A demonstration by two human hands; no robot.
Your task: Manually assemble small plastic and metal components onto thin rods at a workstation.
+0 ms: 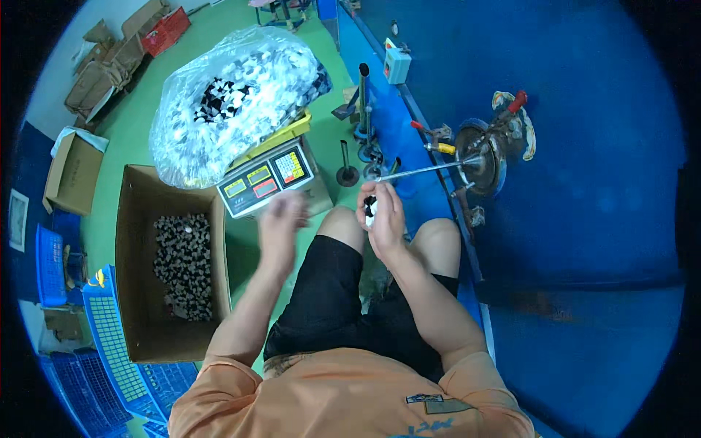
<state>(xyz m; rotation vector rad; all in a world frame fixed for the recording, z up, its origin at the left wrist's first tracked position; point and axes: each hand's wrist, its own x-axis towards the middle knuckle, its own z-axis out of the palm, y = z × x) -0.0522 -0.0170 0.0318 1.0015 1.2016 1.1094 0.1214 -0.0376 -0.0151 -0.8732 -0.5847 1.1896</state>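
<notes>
My right hand is closed around several small black-and-white pieces, held just below the near end of a thin metal rod. That rod runs out from a round metal disc fixture on the blue bench. My left hand hovers in front of the digital weighing scale; motion smears its fingers. On the scale, a yellow tray carries a big clear plastic bag full of similar black-and-white pieces.
Left of my legs stands an open cardboard box with many dark pieces inside. Blue plastic crates sit beyond it. Upright metal posts stand ahead, beside the blue bench. A red-handled clamp is mounted by the disc.
</notes>
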